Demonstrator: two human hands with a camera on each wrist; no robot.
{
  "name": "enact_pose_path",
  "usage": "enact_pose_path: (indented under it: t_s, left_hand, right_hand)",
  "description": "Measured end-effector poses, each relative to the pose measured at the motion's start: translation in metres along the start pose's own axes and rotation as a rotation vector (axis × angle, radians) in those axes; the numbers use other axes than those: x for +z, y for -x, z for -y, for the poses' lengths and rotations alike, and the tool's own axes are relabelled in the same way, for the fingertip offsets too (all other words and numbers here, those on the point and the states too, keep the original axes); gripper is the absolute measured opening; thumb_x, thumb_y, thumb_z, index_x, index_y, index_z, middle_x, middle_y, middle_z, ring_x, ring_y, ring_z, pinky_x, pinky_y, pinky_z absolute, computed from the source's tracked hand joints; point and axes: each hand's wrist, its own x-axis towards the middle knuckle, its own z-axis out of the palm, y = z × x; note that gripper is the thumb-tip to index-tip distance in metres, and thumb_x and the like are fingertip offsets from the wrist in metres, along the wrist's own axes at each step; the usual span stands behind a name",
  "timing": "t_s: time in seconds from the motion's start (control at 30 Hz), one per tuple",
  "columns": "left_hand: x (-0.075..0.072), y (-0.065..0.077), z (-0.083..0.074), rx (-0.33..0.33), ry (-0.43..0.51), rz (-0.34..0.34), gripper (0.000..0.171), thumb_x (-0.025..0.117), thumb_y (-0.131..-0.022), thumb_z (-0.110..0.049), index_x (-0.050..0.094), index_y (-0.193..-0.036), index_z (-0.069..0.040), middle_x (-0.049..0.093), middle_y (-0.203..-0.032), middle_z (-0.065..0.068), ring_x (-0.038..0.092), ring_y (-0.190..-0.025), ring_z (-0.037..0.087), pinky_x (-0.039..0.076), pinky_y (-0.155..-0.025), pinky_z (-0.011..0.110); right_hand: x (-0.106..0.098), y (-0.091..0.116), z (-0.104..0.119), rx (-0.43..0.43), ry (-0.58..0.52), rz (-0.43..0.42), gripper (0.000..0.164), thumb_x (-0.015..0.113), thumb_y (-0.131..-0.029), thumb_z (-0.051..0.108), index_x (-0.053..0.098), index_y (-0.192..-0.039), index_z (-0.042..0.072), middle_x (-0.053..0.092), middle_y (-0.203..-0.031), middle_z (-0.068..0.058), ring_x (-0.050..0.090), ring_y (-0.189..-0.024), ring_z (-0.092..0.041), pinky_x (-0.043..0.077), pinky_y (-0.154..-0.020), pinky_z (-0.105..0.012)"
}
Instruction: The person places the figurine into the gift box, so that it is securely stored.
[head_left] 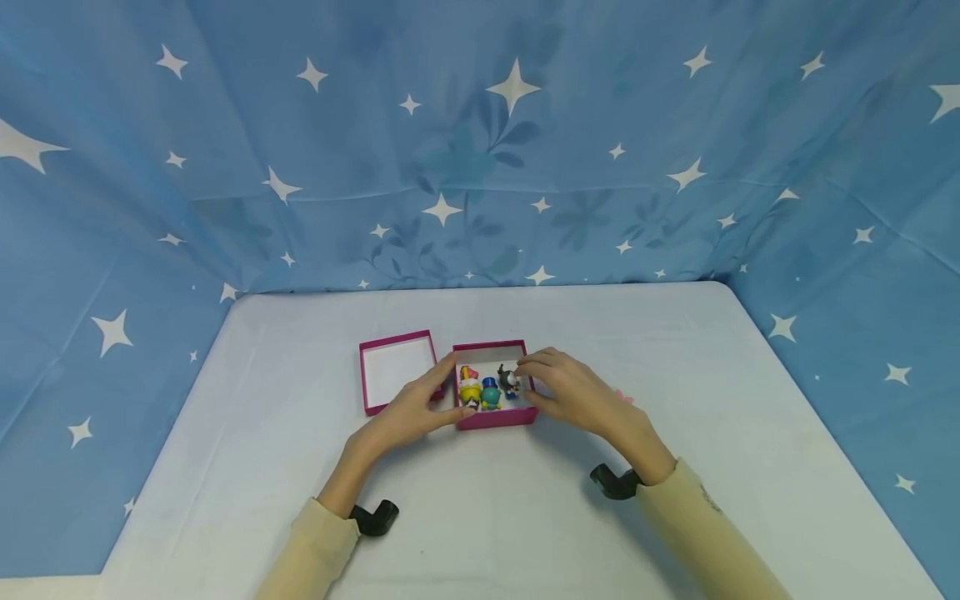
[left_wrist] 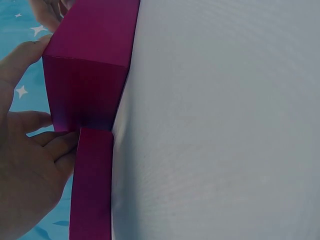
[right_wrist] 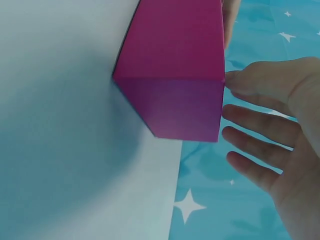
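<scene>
Flanking one magenta box [head_left: 495, 417] (three figurines [head_left: 489, 388] inside), two relaxed hands, left hand [head_left: 415, 408], right hand [head_left: 573, 392], one lid [head_left: 396, 369] beside.

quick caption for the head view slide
Two hands flank an open pink box of small toy figures, lid alongside.

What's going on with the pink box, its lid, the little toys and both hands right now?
Pink box: open, upright on the table, toys inside.
Lid: off, lying inside-up left of the box.
Toy figures: three, standing in the box.
Left hand: fingers fairly straight, touching the box's left side.
Right hand: fingers relaxed, at the box's right side.
</scene>
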Motion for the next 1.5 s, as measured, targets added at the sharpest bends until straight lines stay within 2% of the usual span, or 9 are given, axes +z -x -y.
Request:
enact_pose_path:
  t_s: [0.27,0.4,0.7,0.97,1.2,1.33,1.5]
  left_hand:
    - [0.0,-0.001,0.0,0.002,0.006,-0.002,0.097,0.074,-0.093,-0.047,0.016,-0.167,-0.021,0.019,-0.173,-0.001,0.028,-0.157,0.027,0.033,-0.123,0.05]
    - [0.0,-0.001,0.002,0.004,0.019,-0.001,0.098,0.074,-0.093,-0.046,0.016,-0.167,-0.021,0.02,-0.172,-0.001,0.029,-0.156,0.026,0.034,-0.122,0.049]
    - [0.001,-0.001,0.003,-0.003,0.025,0.004,0.098,0.074,-0.093,-0.045,0.016,-0.167,-0.02,0.018,-0.173,0.0,0.026,-0.157,0.028,0.034,-0.122,0.051]
    - [0.0,0.0,0.003,-0.002,0.008,0.012,0.101,0.073,-0.092,-0.052,0.013,-0.167,-0.023,0.016,-0.173,-0.001,0.026,-0.157,0.029,0.032,-0.123,0.053]
    - [0.001,-0.001,0.005,0.003,0.016,0.018,0.099,0.073,-0.092,-0.051,0.014,-0.167,-0.026,0.017,-0.173,-0.001,0.027,-0.157,0.029,0.034,-0.122,0.053]
    - [0.001,-0.001,0.005,0.004,0.017,0.02,0.098,0.073,-0.092,-0.05,0.014,-0.167,-0.026,0.018,-0.173,0.0,0.026,-0.157,0.029,0.034,-0.122,0.053]
    - [0.0,-0.001,0.004,0.009,0.004,0.012,0.098,0.074,-0.092,-0.049,0.014,-0.167,-0.025,0.019,-0.173,0.001,0.029,-0.156,0.03,0.034,-0.121,0.053]
  right_hand:
    - [-0.005,0.018,-0.01,0.071,-0.044,-0.012,0.039,0.082,-0.088,0.01,0.071,-0.124,0.002,0.07,-0.126,-0.012,0.065,-0.12,-0.031,0.057,-0.099,-0.047]
    - [-0.005,0.026,-0.019,0.101,-0.043,-0.022,0.039,0.081,-0.089,0.011,0.07,-0.125,0.002,0.07,-0.126,-0.013,0.065,-0.12,-0.032,0.058,-0.098,-0.049]
    - [-0.002,0.05,-0.04,0.213,-0.035,0.031,0.038,0.081,-0.088,0.008,0.07,-0.124,-0.001,0.07,-0.124,-0.017,0.066,-0.118,-0.036,0.057,-0.098,-0.052]
    - [-0.005,0.073,-0.055,0.218,-0.016,0.014,0.039,0.081,-0.087,0.007,0.069,-0.122,-0.005,0.07,-0.123,-0.021,0.067,-0.115,-0.038,0.058,-0.096,-0.052]
    - [-0.003,0.088,-0.063,0.244,-0.057,0.008,0.039,0.082,-0.086,0.007,0.069,-0.121,-0.007,0.068,-0.123,-0.024,0.069,-0.087,-0.023,0.063,-0.08,-0.041]
    - [-0.002,0.095,-0.065,0.254,-0.085,-0.025,0.039,0.082,-0.085,0.004,0.068,-0.12,-0.009,0.068,-0.12,-0.023,0.066,-0.087,-0.023,0.062,-0.082,-0.043]
    - [0.001,0.103,-0.068,0.272,-0.078,-0.07,0.039,0.082,-0.085,0.004,0.067,-0.118,-0.011,0.068,-0.116,-0.025,0.067,-0.095,-0.031,0.06,-0.085,-0.049]
